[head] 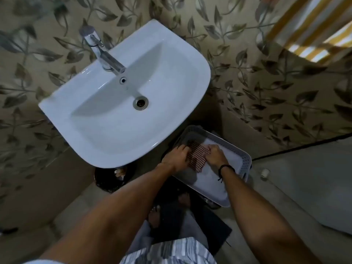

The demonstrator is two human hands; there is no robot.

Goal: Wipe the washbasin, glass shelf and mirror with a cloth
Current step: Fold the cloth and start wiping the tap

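Both your hands are down in the pale grey perforated plastic basket [245, 162], which sits low, just beside the front right edge of the white ceramic washbasin [114, 130]. Your left hand [178, 158] has its fingers curled on the left edge of the red-and-white checked cloth [197, 156], and your right hand [214, 154], with a black cord band [225, 167] at the wrist, grips the cloth's right edge. The cloth lies between them on the basket's white inside. The chrome tap [106, 56] reaches out over the bowl. A black round bin [108, 180] stands under the basin's front rim.
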